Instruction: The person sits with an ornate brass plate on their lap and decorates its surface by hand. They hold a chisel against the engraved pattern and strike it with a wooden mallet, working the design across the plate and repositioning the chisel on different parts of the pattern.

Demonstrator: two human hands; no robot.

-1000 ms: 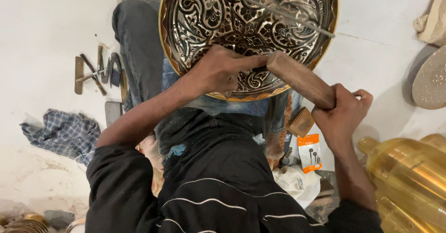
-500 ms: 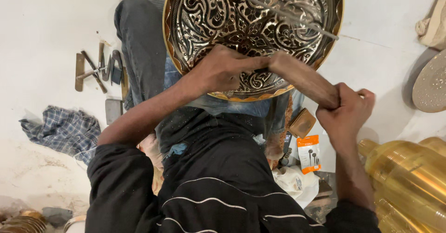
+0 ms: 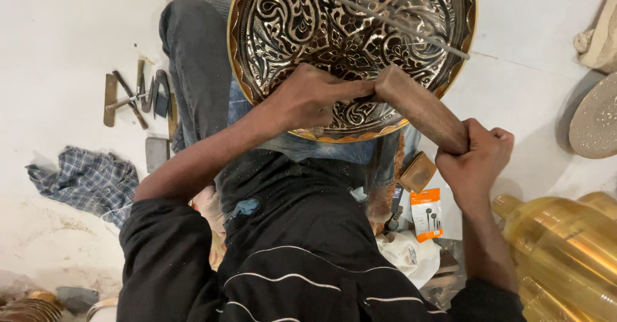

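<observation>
Chasing looks best done with short, even blows: left hand (image 3: 308,97) pinches a small punch, mostly hidden, against the engraved brass tray (image 3: 350,45) resting on the lap; right hand (image 3: 475,161), grip clenched, holds the wooden mallet (image 3: 421,107).

Plate (image 3: 334,33) silver-black scrollwork, gold rim; cloth (image 3: 87,180) blue-white checked.

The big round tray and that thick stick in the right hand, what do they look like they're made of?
The round tray looks like metal, probably brass: shiny golden rim, mirror-like highlights on its raised scrollwork against dark recesses. The thick stick in the right hand looks like wood: dull brown, matte, no shine.
</observation>
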